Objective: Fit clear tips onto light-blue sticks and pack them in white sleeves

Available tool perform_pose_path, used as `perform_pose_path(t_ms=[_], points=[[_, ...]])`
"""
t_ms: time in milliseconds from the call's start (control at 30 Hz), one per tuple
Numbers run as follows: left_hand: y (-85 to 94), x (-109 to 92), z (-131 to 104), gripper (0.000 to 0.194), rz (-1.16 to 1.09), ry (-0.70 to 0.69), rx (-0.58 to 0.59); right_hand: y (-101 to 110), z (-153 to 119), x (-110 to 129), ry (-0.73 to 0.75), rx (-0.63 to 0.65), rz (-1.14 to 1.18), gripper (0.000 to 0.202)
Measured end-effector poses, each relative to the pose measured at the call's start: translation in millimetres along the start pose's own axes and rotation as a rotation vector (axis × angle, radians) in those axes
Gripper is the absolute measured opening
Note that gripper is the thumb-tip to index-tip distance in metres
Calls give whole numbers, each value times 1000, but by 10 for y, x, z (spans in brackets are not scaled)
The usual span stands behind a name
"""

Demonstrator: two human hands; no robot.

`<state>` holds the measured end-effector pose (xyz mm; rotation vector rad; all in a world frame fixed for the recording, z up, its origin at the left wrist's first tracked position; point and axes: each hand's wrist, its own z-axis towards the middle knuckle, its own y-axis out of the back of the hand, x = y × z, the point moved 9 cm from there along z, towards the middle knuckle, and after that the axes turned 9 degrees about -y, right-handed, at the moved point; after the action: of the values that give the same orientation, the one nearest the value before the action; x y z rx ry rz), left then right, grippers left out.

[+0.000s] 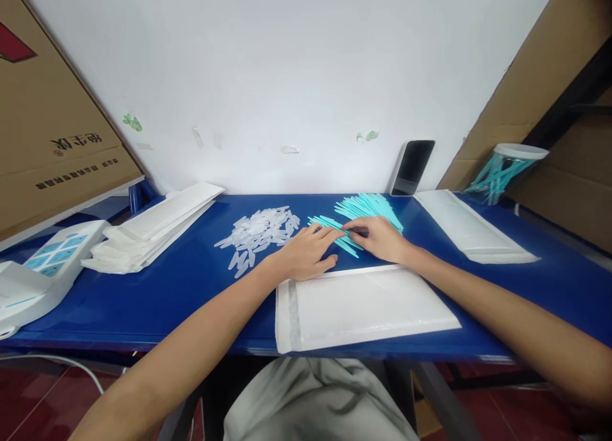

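My left hand [310,251] lies over the near edge of the padded white mailer [368,304], its fingers stretched forward onto several thin teal sticks [351,246]. Beside it, my right hand [380,238] has thumb and forefinger pinched together at one teal stick; the fingers partly cover it. Just behind that hand spreads a larger fan of teal sticks [366,205]. To the left of my left hand is a loose heap of small translucent white plastic pieces [261,229].
A stack of white mailers [153,231] and a white device with blue panels [55,256] occupy the left of the blue table [157,313]. At right are another mailer [473,227], a phone [414,167] against the wall and a clear jar of teal sticks [502,173].
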<state>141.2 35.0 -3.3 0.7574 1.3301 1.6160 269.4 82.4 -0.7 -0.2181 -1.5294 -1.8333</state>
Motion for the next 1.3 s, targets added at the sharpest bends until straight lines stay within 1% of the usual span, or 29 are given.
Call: perform_pose_path(t_ms=[233, 400, 633, 767, 833, 933, 1100, 1200, 1267, 1300], points=[[0, 15, -12, 55, -24, 24, 7, 15, 11, -17, -16, -8, -13, 28], [-2, 21, -20, 56, -28, 24, 9, 17, 6, -13, -24, -3, -10, 29], [-28, 16, -17, 59, -13, 17, 14, 49, -4, 13, -36, -13, -134, 29], [-21, 9, -14, 58, -16, 14, 6, 38, -16, 28, -1, -7, -72, 29], [-18, 2, -12, 58, -7, 6, 3, 39, -19, 28, 9, -10, -23, 33], [-16, -10, -7, 57, 16, -7, -3, 36, -16, 4, -10, 3, 52, 41], [-16, -11, -4, 56, 72, -7, -18, 11, -19, -32, -50, 29, 144, 44], [-50, 14, -13, 57, 78, 15, 9, 53, -28, -28, -33, -6, 212, 47], [-81, 33, -22, 58, 63, 28, 35, 125, -32, -25, -12, -63, 170, 44], [-93, 39, -25, 59, 52, 30, 45, 167, -33, -24, -3, -94, 107, 41]])
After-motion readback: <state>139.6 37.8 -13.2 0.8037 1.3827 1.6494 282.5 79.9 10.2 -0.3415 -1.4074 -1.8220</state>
